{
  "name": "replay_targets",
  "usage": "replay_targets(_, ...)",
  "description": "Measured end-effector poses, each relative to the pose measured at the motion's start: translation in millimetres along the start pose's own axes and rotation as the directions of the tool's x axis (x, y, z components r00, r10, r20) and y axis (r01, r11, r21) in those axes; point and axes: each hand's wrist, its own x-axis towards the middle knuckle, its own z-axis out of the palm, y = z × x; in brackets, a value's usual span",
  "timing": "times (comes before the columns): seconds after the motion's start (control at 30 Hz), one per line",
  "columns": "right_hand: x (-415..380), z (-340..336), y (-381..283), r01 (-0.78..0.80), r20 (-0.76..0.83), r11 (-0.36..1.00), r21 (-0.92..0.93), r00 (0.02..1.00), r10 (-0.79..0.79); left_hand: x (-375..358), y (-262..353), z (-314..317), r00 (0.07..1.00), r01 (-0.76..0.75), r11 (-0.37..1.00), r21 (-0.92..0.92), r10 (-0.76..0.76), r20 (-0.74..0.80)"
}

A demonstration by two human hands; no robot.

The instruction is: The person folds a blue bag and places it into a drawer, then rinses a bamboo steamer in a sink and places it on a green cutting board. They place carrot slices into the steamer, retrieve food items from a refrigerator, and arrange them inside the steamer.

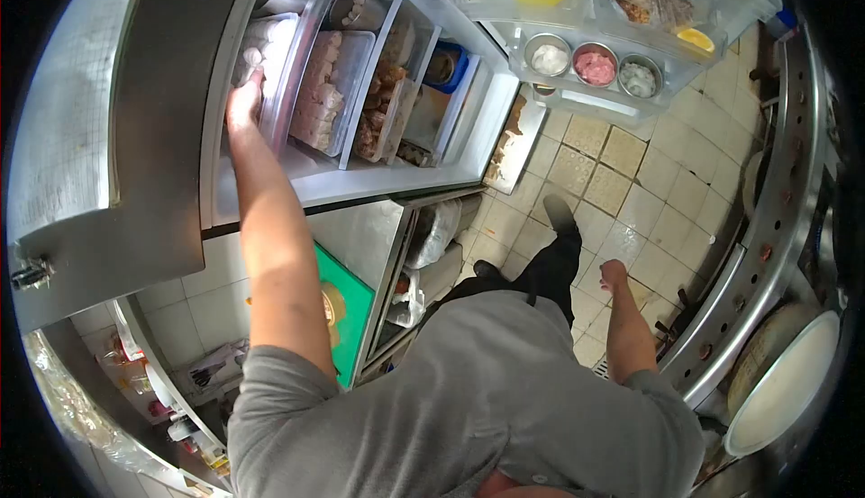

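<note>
Left hand [243,102] grips tub [263,61] at fridge shelf edge; right hand [614,274] fisted, free over floor [622,183]; tub contents unclear.

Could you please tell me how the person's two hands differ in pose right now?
The left hand is raised into the open fridge, touching a clear container of pale food; the right hand hangs low over the tiled floor, loosely closed and touching nothing. Both are bare, below grey short sleeves.
</note>
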Motion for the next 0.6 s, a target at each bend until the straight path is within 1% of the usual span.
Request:
replay_targets(0.03, 4, 4, -2, 0.081, 0.085, 0.95, -0.301, 0.995, -0.058, 5, 2, -1, 1.0, -0.003, 1.0, 0.005, 0.003, -0.001)
replay_targets(0.07, -16, -6, -46, 0.196, 0.17, 0.782, -0.592, 0.979, -0.116, 12, 0, 0, 0.998, -0.053, 0.995, 0.086, 0.056, -0.03)
replay_targets(0.1, -39, -18, -95, 0.306, 0.253, 0.551, -0.777, 0.952, -0.172, 13, 1, 2, 0.992, -0.103, 0.981, 0.164, 0.113, -0.054)
replay_targets(0.13, -46, -18, -109, 0.213, 0.176, 0.701, -0.68, 0.976, -0.126, -6, 22, -10, 0.997, -0.04, 0.995, 0.089, 0.033, 0.073)
replay_targets(0.17, -38, -12, -87, 0.205, 0.171, 0.704, -0.68, 0.978, -0.12, -32, 44, -21, 0.985, 0.029, 0.999, -0.043, -0.021, 0.169)
replay_targets(0.2, -19, 2, -51, 0.209, 0.093, 0.883, -0.421, 0.978, -0.187, -30, 48, -22, 0.971, 0.073, 0.995, -0.07, -0.054, 0.233)
replay_targets(0.23, -6, 5, -34, 0.231, 0.001, 0.965, -0.122, 0.973, -0.233, -26, 47, -26, 0.952, 0.122, 0.988, -0.095, -0.089, 0.291)
replay_targets(0.27, -25, -20, -82, 0.039, -0.007, 0.999, 0.026, 0.999, -0.039, -24, 45, -25, 0.962, 0.086, 0.987, -0.132, -0.048, 0.268)
replay_targets(0.3, -43, -45, -130, -0.158, -0.015, 0.968, 0.195, 0.986, 0.164, -21, 45, -22, 0.971, 0.051, 0.984, -0.17, -0.009, 0.241)
replay_targets(0.33, -68, -77, -193, -0.323, -0.022, 0.879, 0.352, 0.935, 0.353, -16, 49, -16, 0.973, 0.088, 0.993, -0.079, -0.069, 0.22)
replay_targets(0.37, -63, -88, -195, -0.314, -0.03, 0.886, 0.342, 0.939, 0.344, -34, 69, -18, 0.982, -0.022, 1.0, 0.02, 0.018, 0.186)
replay_targets(0.4, -64, -101, -203, -0.345, -0.009, 0.877, 0.333, 0.929, 0.37, -13, 52, -5, 0.993, -0.115, 0.981, 0.158, 0.112, 0.029)
replay_targets(0.43, -61, -112, -204, -0.376, 0.008, 0.868, 0.325, 0.919, 0.394, 25, 25, 19, 0.968, -0.179, 0.935, 0.305, 0.223, -0.113)
replay_targets(0.47, -65, -123, -213, -0.367, -0.002, 0.875, 0.317, 0.922, 0.387, 72, -7, 36, 0.937, -0.259, 0.904, 0.341, 0.321, -0.14)
replay_targets(0.5, -71, -135, -225, -0.363, -0.018, 0.874, 0.323, 0.921, 0.389, 55, 6, 33, 0.959, -0.19, 0.9, 0.392, 0.255, -0.121)
replay_targets(0.57, -76, -155, -234, -0.349, -0.047, 0.878, 0.327, 0.922, 0.384, 33, 17, 22, 0.98, -0.149, 0.897, 0.415, 0.189, -0.056)
replay_targets(0.6, -78, -162, -236, -0.342, -0.076, 0.86, 0.377, 0.915, 0.397, 31, 10, 20, 0.98, -0.147, 0.904, 0.402, 0.188, -0.064)
